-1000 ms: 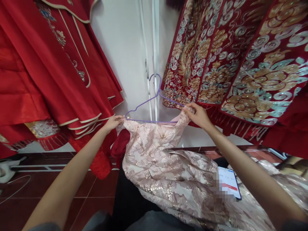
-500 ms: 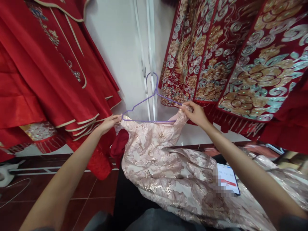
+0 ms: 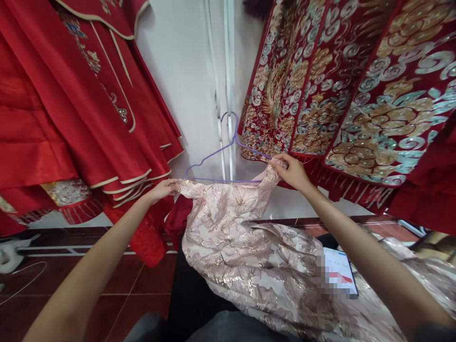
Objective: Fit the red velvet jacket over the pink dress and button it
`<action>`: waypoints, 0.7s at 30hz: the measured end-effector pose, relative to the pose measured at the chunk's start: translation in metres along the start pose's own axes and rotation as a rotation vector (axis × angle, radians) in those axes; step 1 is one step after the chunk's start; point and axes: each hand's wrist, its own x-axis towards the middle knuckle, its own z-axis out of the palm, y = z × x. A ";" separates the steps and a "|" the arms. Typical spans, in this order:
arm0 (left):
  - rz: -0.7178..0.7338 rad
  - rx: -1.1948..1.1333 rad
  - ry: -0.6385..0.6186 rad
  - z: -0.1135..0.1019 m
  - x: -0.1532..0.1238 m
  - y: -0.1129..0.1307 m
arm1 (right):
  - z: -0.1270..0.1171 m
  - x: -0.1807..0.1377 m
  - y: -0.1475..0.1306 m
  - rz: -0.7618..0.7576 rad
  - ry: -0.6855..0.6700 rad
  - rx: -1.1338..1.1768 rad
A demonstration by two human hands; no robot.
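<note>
A pale pink dress [image 3: 228, 228] with a shiny gold pattern spreads across my lap, its neckline facing away from me. My left hand [image 3: 164, 190] pinches the dress's left shoulder. Just beside that, the left end of a purple hanger [image 3: 210, 156] lies outside the fabric. My right hand [image 3: 291, 172] is closed on the dress's right shoulder, where the hanger's right arm runs in under the cloth and fingers. The hanger's hook points up, in front of a white pole.
Red garments [image 3: 107, 118] with cream piping hang at the left, and an embroidered red garment [image 3: 327, 85] with fringe at the right. White poles [image 3: 228, 61] stand between them. A lit phone [image 3: 340, 273] rests on the dress. A white rail [image 3: 81, 251] runs low over the tiled floor.
My left hand has drawn the dress's left shoulder slightly down and away from the hanger's left end, leaving a gap. The right hand keeps its grip. The whole view has shifted slightly.
</note>
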 end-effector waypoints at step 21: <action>0.087 0.159 -0.096 -0.026 0.020 0.050 | -0.013 0.010 0.007 -0.051 -0.117 0.017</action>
